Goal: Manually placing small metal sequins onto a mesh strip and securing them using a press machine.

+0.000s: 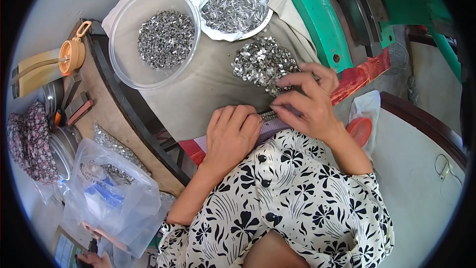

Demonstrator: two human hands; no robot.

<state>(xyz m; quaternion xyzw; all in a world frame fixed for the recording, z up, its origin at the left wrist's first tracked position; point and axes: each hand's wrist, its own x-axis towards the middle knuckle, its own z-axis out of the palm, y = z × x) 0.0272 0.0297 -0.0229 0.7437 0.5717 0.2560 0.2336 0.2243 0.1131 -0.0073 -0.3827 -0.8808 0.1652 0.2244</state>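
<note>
A heap of small, flat, shiny metal pieces [262,62] lies on the grey-brown cloth [208,82]. Below it, close to my body, runs a short row of small metal pieces [269,116] between my two hands. At the left end of that row rests my left hand [231,133], its fingers curled and pressed together. What they grip is hidden. My right hand [313,100] is at the other end, thumb and index finger bent toward each other over the row. Its other fingers hover by the heap's edge. Anything pinched there is too small to name.
A clear round tub [123,65] of small metal bits stands at the back left, beside a white lined bowl [267,13] of thin metal pins. Green machinery [317,15] borders the right. Plastic bags [111,193] and an orange cup-like container [73,55] are at the left.
</note>
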